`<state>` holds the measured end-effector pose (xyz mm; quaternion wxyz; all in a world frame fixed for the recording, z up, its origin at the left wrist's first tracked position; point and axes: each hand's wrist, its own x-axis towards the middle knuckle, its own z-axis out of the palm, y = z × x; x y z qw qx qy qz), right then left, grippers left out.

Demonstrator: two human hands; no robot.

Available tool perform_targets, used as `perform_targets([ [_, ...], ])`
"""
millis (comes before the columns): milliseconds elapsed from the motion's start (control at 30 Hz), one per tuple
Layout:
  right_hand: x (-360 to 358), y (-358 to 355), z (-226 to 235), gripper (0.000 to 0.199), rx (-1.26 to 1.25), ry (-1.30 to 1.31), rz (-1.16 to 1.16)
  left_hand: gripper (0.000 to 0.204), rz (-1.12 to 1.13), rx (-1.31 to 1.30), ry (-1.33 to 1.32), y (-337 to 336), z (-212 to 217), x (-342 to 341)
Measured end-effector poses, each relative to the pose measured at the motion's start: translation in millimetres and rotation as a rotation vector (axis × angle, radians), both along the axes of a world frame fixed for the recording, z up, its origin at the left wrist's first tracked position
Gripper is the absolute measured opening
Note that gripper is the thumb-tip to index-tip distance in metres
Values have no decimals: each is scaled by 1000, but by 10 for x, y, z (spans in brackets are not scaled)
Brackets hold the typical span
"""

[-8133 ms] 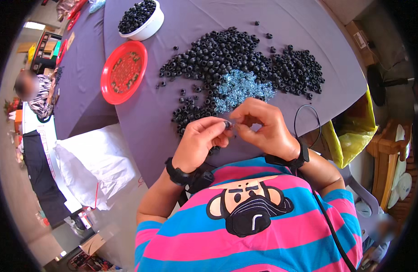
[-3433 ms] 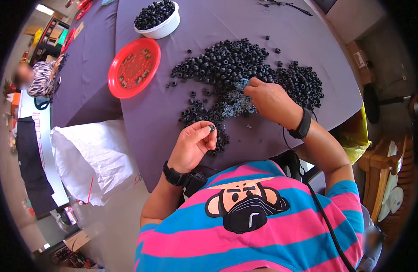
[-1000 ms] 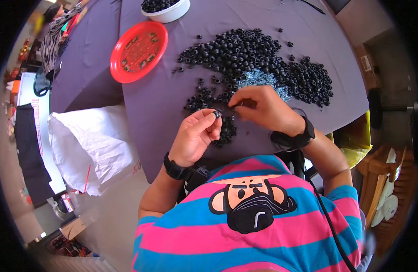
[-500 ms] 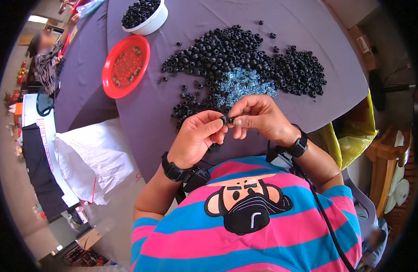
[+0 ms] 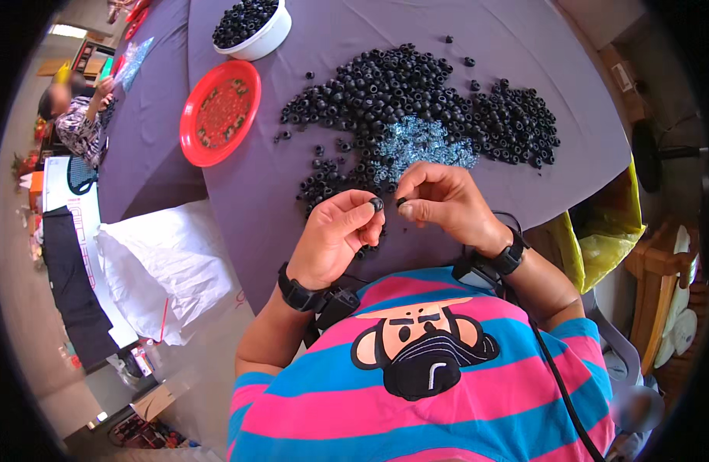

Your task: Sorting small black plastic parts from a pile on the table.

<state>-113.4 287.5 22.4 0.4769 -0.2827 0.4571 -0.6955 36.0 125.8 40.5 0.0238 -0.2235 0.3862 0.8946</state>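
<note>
My left hand (image 5: pixel 335 235) pinches a small black rubber ring (image 5: pixel 376 204) between thumb and forefinger, close to my chest. My right hand (image 5: pixel 443 200) holds a second small dark piece (image 5: pixel 401 202) at its fingertips, a finger's width from the ring. Both hands hover over the near edge of the grey tablecloth (image 5: pixel 247 200). Just beyond them lies a big heap of black rings (image 5: pixel 393 92) with a patch of small shiny blue-silver parts (image 5: pixel 420 146) in it.
A red plate (image 5: pixel 216 112) lies at the left of the table and a white bowl (image 5: pixel 254 27) full of black rings stands behind it. A white sack (image 5: pixel 166 266) sits on the floor at left. Another person (image 5: pixel 73 123) sits far left. A yellow bag (image 5: pixel 608 223) hangs at right.
My right hand reached into the heap, then came back to my left hand. Since half a second ago the fingertips have parted slightly, each holding a small piece.
</note>
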Motion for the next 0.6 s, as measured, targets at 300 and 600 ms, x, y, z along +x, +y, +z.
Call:
perform_targets([
  [300,85,-9,43,11,-10,-162,37,16,17,-38,19,17,5,33],
  [600,151,28,5,9,-33,-138,-21,17,-46,-105,23,34,-8,31],
])
